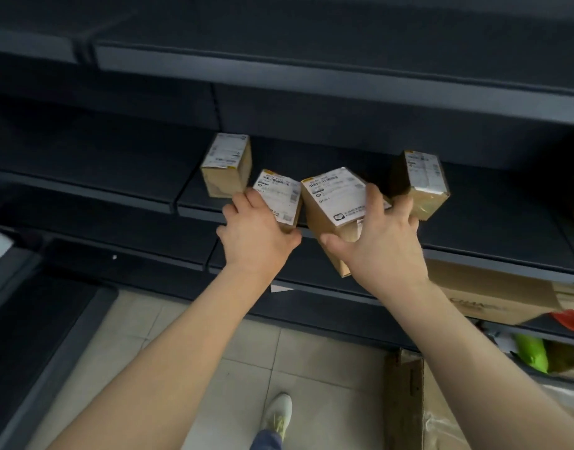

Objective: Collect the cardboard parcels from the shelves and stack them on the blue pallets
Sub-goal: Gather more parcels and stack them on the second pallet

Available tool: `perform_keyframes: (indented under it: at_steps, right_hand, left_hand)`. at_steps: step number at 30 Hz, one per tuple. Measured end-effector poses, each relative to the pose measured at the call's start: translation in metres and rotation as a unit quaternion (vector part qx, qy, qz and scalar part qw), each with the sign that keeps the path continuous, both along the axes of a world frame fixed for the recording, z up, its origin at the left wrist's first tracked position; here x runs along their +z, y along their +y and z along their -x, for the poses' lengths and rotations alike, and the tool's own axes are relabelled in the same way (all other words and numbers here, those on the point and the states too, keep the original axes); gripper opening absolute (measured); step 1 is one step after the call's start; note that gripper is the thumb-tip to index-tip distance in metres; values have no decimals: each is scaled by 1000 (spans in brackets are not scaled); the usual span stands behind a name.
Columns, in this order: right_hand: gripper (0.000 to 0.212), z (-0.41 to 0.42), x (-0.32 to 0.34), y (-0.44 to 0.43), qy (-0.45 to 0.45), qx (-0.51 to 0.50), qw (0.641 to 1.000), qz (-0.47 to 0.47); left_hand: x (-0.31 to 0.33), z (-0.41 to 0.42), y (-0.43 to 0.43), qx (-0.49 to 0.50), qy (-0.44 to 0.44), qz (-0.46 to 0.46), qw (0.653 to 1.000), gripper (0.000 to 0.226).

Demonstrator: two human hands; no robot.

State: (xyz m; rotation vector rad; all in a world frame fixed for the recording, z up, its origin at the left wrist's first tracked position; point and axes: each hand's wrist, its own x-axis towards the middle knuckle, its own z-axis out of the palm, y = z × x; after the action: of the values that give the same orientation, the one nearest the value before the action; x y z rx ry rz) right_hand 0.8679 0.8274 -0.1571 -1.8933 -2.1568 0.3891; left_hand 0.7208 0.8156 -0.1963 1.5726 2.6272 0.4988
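Both hands are working the dark grey metal shelf (pixel 493 219) at once. The left hand (pixel 258 233) is wrapping around a small brown cardboard parcel with a white shipping label (pixel 277 198), fingers curled over its left side and thumb tucked under its near corner, at the shelf's front lip. The right hand (pixel 381 237) is clamping a larger brown labelled cardboard parcel (pixel 336 203), fingers spread across the label, thumb underneath; it is tilting out past the shelf's front edge. Two more are sitting on that shelf: an upright small brown box (pixel 225 165) towards its back left, and a taped brown box (pixel 423 181) just right of the right hand's fingertips. Judging from here, the tilted one is needing thumb support underneath before it is clearing the lip. No blue pallets are showing.
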Motion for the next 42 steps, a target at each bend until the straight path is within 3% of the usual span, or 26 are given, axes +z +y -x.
perform_keyframes:
  at_steps: [9,18,33,42]
  right_hand:
    - [88,46,55,-71,59,124,988,-67]
    - [88,166,117,-127,130,273,947,-111]
    - [88,422,176,-208,194,399,883,-155]
    - [89,523,179,-209,194,424,871,-154]
  left_hand:
    - [81,37,-123,148,51,-101,982,95]
    - [151,129,-225,285,106,-182,935,90]
    - [213,335,-339,403,189,-226,866,96]
    - [217,420,-350,429,207,-228,849,99]
